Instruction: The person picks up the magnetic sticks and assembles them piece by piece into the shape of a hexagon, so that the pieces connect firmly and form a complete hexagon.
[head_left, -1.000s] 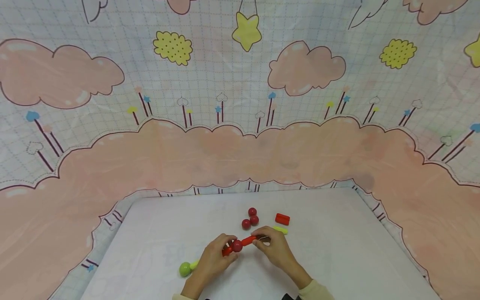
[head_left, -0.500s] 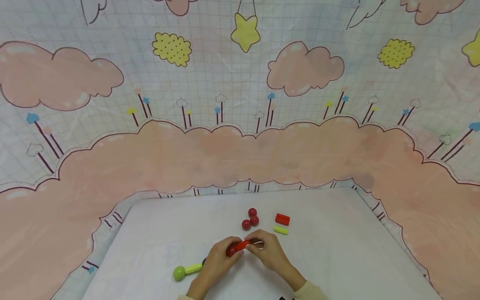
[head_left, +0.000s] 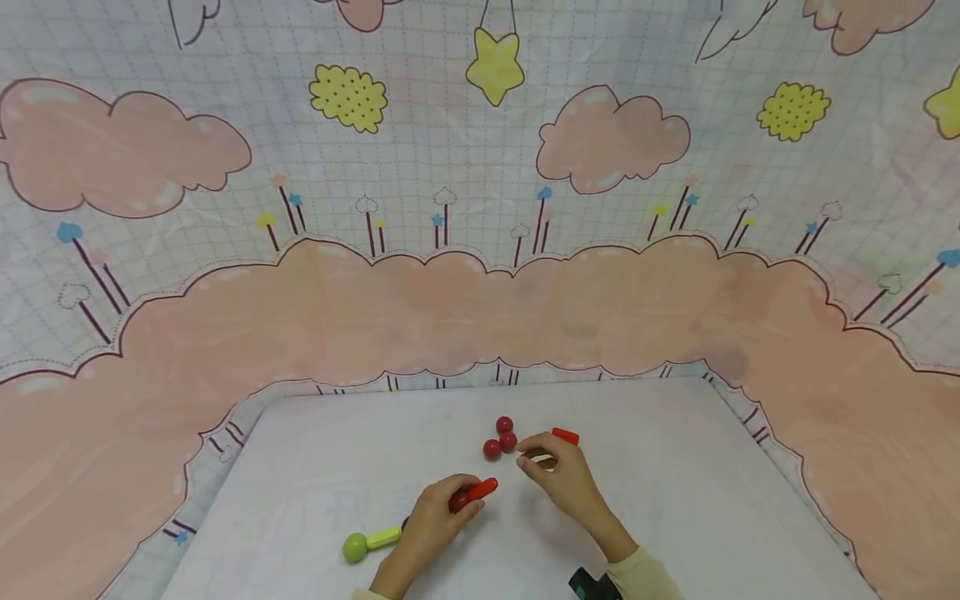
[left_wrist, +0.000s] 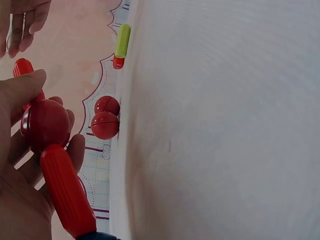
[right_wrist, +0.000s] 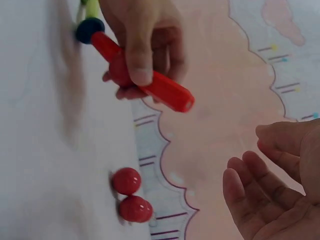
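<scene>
My left hand [head_left: 437, 517] grips a chain of toy balls and rods, its thumb and fingers round a red ball [left_wrist: 47, 126]. A red rod [right_wrist: 167, 92] sticks out of that ball toward the right. On the other side, a second red rod [left_wrist: 67, 192] runs to a dark blue ball [right_wrist: 89, 30]. Beyond it follow a yellow-green rod [head_left: 384, 537] and a green ball [head_left: 355, 547] at the left end. My right hand [head_left: 566, 479] is apart from the chain, fingers loosely bent and nothing between them, close to the loose red balls [head_left: 492, 450].
Three loose red balls lie grouped on the white table [head_left: 697, 500]. Red rods [head_left: 566, 435] lie behind my right hand, with a loose yellow-green rod [left_wrist: 122, 41] near them, hidden in the head view. A black device [head_left: 592, 583] sits by the right wrist. A patterned cloth [head_left: 480, 317] hangs behind.
My right hand has let go of the outer red rod and moved up and to the right, over the loose yellow-green rod. The chain's green end has shifted slightly left and down.
</scene>
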